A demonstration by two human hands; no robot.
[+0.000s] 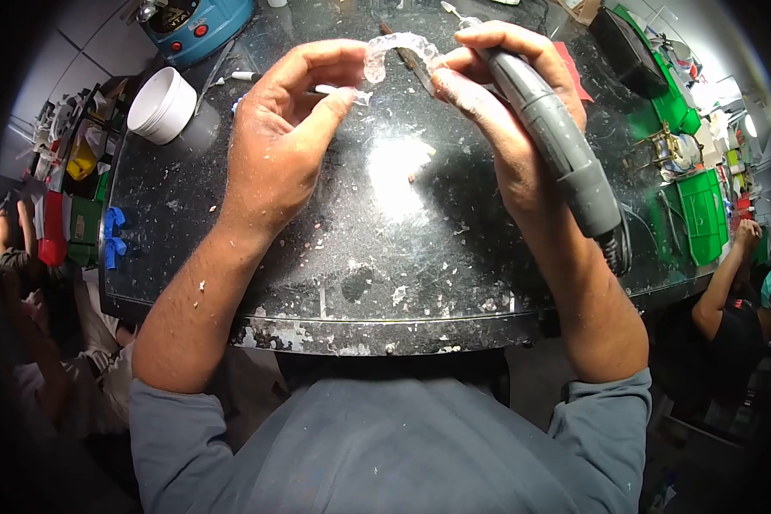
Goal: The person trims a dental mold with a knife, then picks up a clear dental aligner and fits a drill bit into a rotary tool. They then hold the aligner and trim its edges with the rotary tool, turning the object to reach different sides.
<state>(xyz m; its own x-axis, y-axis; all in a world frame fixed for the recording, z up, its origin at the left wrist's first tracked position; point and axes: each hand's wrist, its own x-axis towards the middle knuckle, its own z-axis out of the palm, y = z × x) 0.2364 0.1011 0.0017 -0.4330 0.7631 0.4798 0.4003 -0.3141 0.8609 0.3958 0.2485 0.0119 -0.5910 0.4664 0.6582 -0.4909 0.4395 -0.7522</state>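
A clear, arch-shaped dental tray [401,43] is held up between both hands above the dark work surface. My left hand [287,128] has its fingertips at the tray's left end, the thumb a little lower. My right hand [522,111] is wrapped round a dark grey rotary handpiece [546,120], whose cord end points back toward my forearm. That hand's thumb and fingertip also touch the right end of the tray. A small pale bur [450,8] shows beyond the right fingers, pointing away from the tray. A white-handled tool [247,76] lies behind my left hand.
The speckled black table [360,283] carries scattered white debris. A white tub [161,104] and a blue machine [193,30] stand at the upper left, blue scraps [114,237] below them. Green trays [702,218] line the right edge. Other people sit at both sides.
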